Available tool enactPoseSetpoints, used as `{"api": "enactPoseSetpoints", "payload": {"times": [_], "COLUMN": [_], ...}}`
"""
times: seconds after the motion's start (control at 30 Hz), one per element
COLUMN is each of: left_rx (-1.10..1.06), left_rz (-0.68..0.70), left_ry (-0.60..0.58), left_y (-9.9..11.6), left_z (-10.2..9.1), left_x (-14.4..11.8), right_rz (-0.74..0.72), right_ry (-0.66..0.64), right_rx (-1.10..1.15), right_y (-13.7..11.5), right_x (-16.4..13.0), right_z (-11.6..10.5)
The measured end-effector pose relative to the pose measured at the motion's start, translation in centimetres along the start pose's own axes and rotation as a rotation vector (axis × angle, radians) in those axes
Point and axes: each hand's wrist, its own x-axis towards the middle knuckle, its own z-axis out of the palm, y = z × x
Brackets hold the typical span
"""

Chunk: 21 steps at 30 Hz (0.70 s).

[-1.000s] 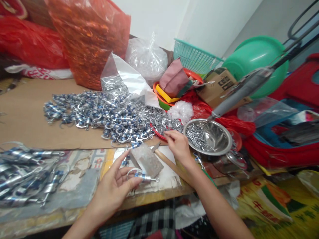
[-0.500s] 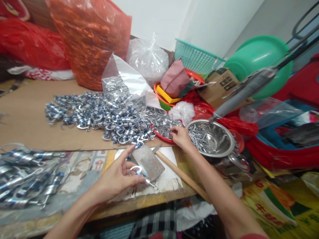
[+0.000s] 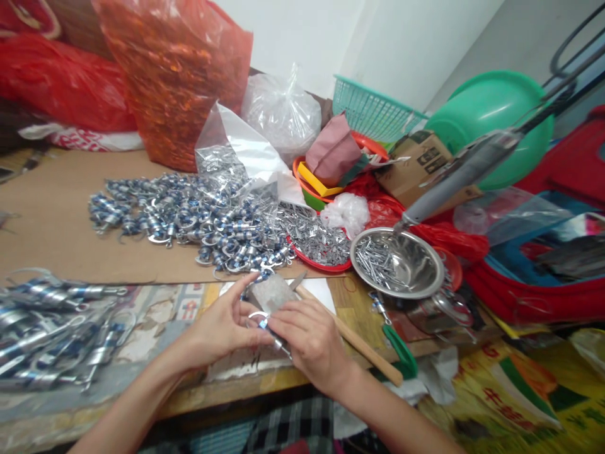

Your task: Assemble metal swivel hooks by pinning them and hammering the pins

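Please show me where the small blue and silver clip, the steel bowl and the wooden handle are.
blue and silver clip (image 3: 261, 322), head view, its ring between both hands.
steel bowl (image 3: 428, 284), head view, near rim.
wooden handle (image 3: 363, 349), head view, mid-shaft.

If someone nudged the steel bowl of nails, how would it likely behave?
The steel bowl would probably slide or rock: its rim overlaps clutter, so it may not sit flat. The nails heaped on its left side likely weigh it that way, and would shift and rattle.
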Motion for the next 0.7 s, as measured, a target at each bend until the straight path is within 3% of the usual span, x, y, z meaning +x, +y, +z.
{"api": "enactPoseSetpoints", "payload": {"times": [0.23,0.4,0.6,0.7], "left_rx": [-0.03,-0.214,-0.365,-0.335], "left_rz": [-0.02,-0.031,0.05,0.047], "left_ry": [0.023,-0.008,0.212,0.256], "left_y": [0.0,-0.6,-2.0,-1.9], "left_z": [-0.1,0.2,1.6,2.0], "left_x": [-0.1,-1.0,-1.6,-1.6], "right_rz": [0.08,0.129,0.17,0.258], "right_ry": [-0.043,-0.037,-0.022,0.06], "right_rx": [-0.159,-0.172,-0.07,0.028], "right_y": [-0.9,-0.7,-1.0,0.2], "right_x": [-0.8,-1.2,-1.6,-2.1], "right_z": [-0.5,-0.1,0.1,-0.7]}}
